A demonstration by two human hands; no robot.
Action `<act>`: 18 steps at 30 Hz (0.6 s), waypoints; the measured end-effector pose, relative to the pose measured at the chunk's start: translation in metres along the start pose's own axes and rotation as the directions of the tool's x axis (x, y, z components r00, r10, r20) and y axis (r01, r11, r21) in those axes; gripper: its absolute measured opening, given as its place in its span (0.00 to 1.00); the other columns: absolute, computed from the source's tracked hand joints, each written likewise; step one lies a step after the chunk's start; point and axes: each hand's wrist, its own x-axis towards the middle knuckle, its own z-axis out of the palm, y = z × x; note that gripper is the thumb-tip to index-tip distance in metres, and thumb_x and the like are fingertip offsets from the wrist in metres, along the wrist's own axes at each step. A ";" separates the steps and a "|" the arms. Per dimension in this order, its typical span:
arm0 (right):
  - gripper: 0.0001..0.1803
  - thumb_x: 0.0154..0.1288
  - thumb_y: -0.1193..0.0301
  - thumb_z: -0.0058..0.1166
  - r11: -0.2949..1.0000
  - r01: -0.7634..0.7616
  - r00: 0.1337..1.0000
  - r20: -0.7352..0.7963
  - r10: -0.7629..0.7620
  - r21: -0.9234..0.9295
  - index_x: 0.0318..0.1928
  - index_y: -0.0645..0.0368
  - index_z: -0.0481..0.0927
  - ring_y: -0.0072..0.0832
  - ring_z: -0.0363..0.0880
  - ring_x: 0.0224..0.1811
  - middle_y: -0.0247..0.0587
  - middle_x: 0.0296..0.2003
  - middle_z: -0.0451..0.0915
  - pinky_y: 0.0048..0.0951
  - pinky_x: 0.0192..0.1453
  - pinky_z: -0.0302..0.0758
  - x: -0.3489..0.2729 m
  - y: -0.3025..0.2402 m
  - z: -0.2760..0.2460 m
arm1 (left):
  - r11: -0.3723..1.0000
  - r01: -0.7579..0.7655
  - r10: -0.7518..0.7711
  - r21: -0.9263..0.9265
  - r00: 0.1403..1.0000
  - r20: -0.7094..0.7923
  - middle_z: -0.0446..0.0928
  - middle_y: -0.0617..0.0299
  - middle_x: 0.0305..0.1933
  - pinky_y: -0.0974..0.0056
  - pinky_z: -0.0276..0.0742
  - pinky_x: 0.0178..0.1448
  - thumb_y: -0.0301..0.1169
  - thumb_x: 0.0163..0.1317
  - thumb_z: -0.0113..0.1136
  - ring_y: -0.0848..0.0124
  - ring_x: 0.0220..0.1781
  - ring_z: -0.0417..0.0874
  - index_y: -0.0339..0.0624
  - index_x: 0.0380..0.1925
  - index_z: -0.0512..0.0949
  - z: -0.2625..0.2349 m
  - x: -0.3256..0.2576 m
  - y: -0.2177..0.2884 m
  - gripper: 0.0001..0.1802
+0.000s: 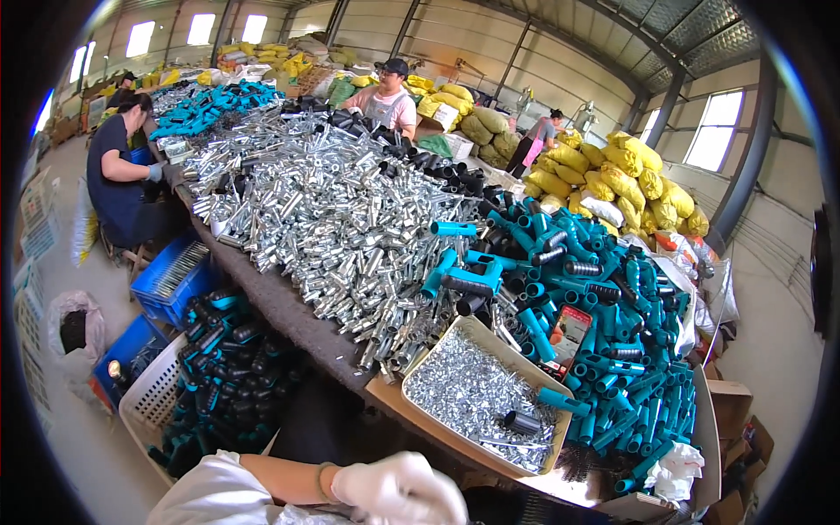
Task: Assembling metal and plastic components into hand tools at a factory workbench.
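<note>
My left hand [398, 490], in a white glove, is at the bottom edge, its forearm coming in from the lower left in a white sleeve. The fingers are curled and turned down, and whether they hold anything is hidden. Just beyond the hand a shallow tan tray [418, 360] of small silver metal parts rests on the table's near end. A teal plastic handle [562, 402] and a short black sleeve [521, 422] lie in the tray. My right hand is out of view.
A long table carries a heap of silver metal tubes [324, 210], black tubes [437, 166] and teal handles [612, 341] with a phone [570, 333] on them. A white basket [153, 398] of black-and-teal handles and blue crates [171, 280] stand left. Three people work around the far end of the table, and yellow sacks [612, 175] are stacked behind.
</note>
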 end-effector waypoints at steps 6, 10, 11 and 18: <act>0.27 0.65 0.70 0.62 0.989 0.109 0.982 0.165 -0.091 -0.102 0.64 0.61 0.72 0.34 0.73 0.65 0.46 0.59 0.77 0.36 0.69 0.69 0.011 -0.007 -0.022 | 0.936 -0.114 0.164 0.333 0.978 -0.128 0.86 0.54 0.32 0.66 0.80 0.39 0.19 0.62 0.60 0.70 0.32 0.87 0.31 0.42 0.83 -0.001 -0.001 -0.020 0.09; 0.38 0.63 0.65 0.67 0.823 0.294 0.956 0.125 -0.267 -0.487 0.70 0.59 0.66 0.35 0.69 0.68 0.45 0.61 0.74 0.40 0.74 0.62 0.009 -0.018 0.006 | 0.932 -0.090 0.151 0.352 0.977 -0.151 0.84 0.57 0.34 0.66 0.80 0.44 0.24 0.64 0.59 0.70 0.37 0.85 0.32 0.50 0.80 -0.011 0.005 -0.007 0.14; 0.37 0.64 0.64 0.67 0.788 0.298 0.945 0.050 -0.323 -0.539 0.69 0.59 0.65 0.36 0.69 0.67 0.45 0.60 0.75 0.41 0.74 0.62 0.013 -0.021 0.015 | 0.684 -0.168 0.297 0.710 0.953 -0.061 0.82 0.53 0.46 0.62 0.81 0.48 0.28 0.60 0.65 0.65 0.46 0.85 0.35 0.56 0.76 -0.024 0.006 -0.004 0.23; 0.20 0.75 0.53 0.46 0.719 0.673 0.674 -0.543 -0.500 0.173 0.52 0.55 0.76 0.30 0.78 0.43 0.37 0.39 0.80 0.41 0.61 0.72 0.001 -0.048 0.001 | 0.648 0.171 -0.022 0.743 0.978 -0.206 0.83 0.45 0.46 0.53 0.81 0.51 0.42 0.56 0.70 0.49 0.45 0.85 0.38 0.58 0.76 -0.092 -0.076 -0.079 0.32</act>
